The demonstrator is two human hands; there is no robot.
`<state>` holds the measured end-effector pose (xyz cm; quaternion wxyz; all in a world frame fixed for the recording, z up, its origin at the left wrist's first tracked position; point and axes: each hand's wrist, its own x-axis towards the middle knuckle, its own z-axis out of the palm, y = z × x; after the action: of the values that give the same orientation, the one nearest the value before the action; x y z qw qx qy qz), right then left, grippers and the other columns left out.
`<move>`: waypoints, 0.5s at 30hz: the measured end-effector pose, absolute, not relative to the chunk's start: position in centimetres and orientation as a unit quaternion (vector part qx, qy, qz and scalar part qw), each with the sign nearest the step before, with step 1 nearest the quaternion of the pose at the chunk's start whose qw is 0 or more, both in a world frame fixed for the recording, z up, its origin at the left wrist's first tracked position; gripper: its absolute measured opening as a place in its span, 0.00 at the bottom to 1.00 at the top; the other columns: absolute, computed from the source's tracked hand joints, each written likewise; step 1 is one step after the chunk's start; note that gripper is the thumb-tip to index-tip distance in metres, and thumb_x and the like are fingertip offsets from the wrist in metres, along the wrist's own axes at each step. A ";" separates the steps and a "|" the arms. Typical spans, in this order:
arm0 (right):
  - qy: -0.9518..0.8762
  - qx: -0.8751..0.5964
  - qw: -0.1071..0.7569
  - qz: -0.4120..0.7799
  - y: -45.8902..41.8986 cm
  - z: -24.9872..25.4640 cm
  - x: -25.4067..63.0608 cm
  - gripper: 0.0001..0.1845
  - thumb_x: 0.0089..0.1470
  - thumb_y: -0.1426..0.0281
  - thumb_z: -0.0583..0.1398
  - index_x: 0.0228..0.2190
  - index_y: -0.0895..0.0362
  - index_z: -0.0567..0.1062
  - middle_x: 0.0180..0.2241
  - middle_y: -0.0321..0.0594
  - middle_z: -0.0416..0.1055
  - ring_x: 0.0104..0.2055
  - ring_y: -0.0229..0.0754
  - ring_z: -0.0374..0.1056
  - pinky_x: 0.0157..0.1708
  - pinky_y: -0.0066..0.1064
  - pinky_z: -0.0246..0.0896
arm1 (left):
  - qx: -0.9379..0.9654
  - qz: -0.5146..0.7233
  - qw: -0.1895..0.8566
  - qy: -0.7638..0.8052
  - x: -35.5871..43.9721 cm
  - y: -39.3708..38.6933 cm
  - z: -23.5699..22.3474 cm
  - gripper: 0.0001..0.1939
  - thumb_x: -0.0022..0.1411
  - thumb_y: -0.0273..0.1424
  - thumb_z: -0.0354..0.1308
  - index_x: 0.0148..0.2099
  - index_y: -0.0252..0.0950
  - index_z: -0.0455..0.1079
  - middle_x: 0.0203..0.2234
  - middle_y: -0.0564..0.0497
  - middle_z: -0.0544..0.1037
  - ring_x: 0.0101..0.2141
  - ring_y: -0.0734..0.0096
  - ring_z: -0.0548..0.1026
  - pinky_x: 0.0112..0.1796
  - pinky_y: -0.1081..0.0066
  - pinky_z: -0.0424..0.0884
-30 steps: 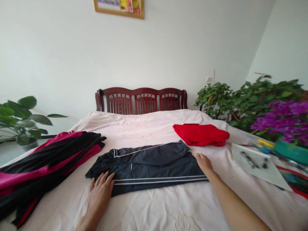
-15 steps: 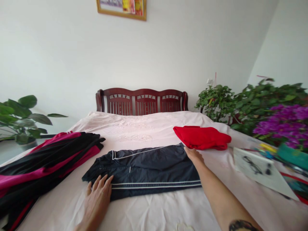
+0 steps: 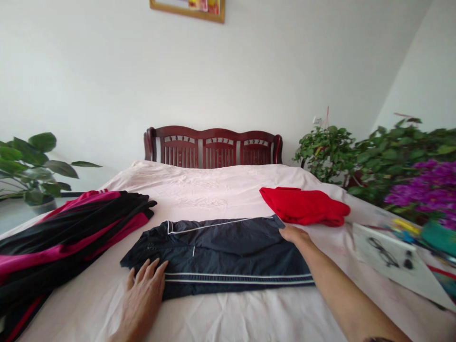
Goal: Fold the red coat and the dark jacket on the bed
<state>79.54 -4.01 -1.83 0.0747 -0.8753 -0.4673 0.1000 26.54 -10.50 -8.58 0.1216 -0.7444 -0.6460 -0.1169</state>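
Observation:
Dark navy trousers (image 3: 228,249) with white piping lie folded lengthwise across the bed, slightly wrinkled. A small white-edged zip or pocket mark shows near their middle. My left hand (image 3: 144,289) rests flat at their left end, fingers spread, the fingertips on the cloth. At the right end, my right hand (image 3: 295,234) is closed on the edge of the trousers; its fingertips are partly hidden. Beyond that hand lies a folded red garment (image 3: 304,205). To the left is a loose pile of black and pink clothes (image 3: 74,237).
A pale pink sheet (image 3: 199,185) covers the bed, with a dark red wooden headboard (image 3: 213,147) behind. Glasses (image 3: 383,251) lie on a white sheet at right. Purple flowers (image 3: 423,190) and leafy plants stand beyond; another potted plant (image 3: 39,166) is at left.
My right hand has moved slightly right and nearer, and more of the trousers' right end shows along the forearm. My left hand has stayed in place. The view has shifted a little.

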 end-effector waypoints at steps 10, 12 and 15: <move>-0.510 -0.823 0.209 0.140 -7.3 -2.1 79.4 0.22 0.54 0.60 0.59 0.44 0.60 0.79 0.40 0.49 0.80 0.50 0.53 0.73 0.49 0.38 0.64 | -0.750 -0.167 0.113 -0.630 26.6 -10.5 -8.5 0.22 0.67 0.28 0.47 0.59 0.43 0.72 0.57 0.46 0.74 0.61 0.50 0.64 0.61 0.45 0.50; -0.513 -0.812 0.237 0.149 -7.6 -1.7 79.2 0.20 0.53 0.62 0.59 0.43 0.60 0.80 0.37 0.46 0.81 0.47 0.51 0.75 0.46 0.35 0.66 | -0.748 -0.176 0.107 -0.631 26.6 -10.5 -8.5 0.22 0.66 0.28 0.47 0.58 0.43 0.72 0.57 0.46 0.74 0.61 0.50 0.65 0.61 0.45 0.50; -0.508 -0.803 0.272 0.153 -7.6 -0.2 79.0 0.17 0.53 0.63 0.59 0.37 0.61 0.81 0.31 0.47 0.80 0.40 0.51 0.76 0.40 0.34 0.68 | -0.745 -0.190 0.102 -0.631 26.5 -10.5 -8.4 0.21 0.66 0.28 0.48 0.58 0.43 0.72 0.57 0.46 0.74 0.61 0.49 0.65 0.61 0.44 0.50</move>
<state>78.96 -7.62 -0.20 0.2719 -0.8030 -0.5078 0.1530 26.53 -10.53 -8.39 0.1016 -0.7451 -0.6314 -0.1895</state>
